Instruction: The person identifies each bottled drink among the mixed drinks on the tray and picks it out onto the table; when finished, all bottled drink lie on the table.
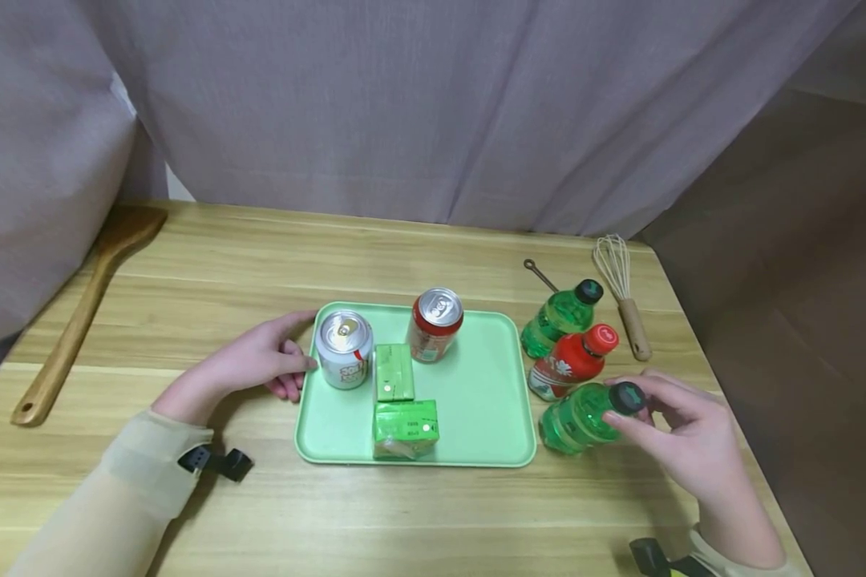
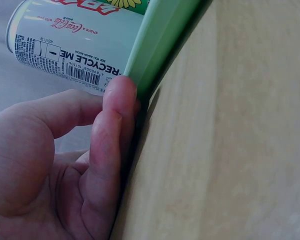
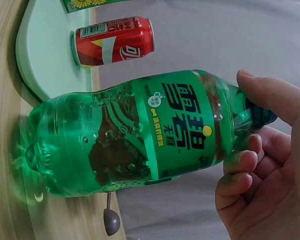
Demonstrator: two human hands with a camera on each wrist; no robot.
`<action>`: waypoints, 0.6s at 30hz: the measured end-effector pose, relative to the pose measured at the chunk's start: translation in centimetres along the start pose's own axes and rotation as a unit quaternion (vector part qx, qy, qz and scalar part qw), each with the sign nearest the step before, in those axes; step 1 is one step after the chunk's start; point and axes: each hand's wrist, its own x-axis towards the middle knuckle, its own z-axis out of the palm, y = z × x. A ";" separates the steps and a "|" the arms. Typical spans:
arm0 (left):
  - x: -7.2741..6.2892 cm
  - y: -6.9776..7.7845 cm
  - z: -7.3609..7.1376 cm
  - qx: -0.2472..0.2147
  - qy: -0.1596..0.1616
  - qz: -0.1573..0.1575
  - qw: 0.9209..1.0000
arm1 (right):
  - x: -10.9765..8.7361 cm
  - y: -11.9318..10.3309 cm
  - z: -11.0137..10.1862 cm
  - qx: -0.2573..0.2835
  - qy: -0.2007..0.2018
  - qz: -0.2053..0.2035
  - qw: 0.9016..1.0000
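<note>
My right hand [image 1: 693,433] grips a green soda bottle [image 3: 120,135] by its neck, just under the black cap. The bottle is close to upright beside the tray's right edge; whether its base touches the table I cannot tell. My left hand [image 1: 263,358] holds the left rim of the light green tray [image 1: 483,385], its thumb near a white soda can [image 1: 344,361]. On the tray also stand a red soda can [image 1: 435,328] and two green drink cartons, one behind [image 1: 393,373] and one in front [image 1: 406,425].
Right of the tray stand a red bottle [image 1: 566,365] and another green bottle [image 1: 557,320]. A whisk [image 1: 624,296] lies at the far right, with a dark spoon [image 3: 111,221] behind the bottles. At the left lies a wooden spatula [image 1: 87,312]. Grey cloth hangs behind the table.
</note>
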 end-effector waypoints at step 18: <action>-0.4 0.1 0.0 0.004 0.000 0.000 1.000 | -0.5 0.2 0.3 0.007 0.003 0.014 1.000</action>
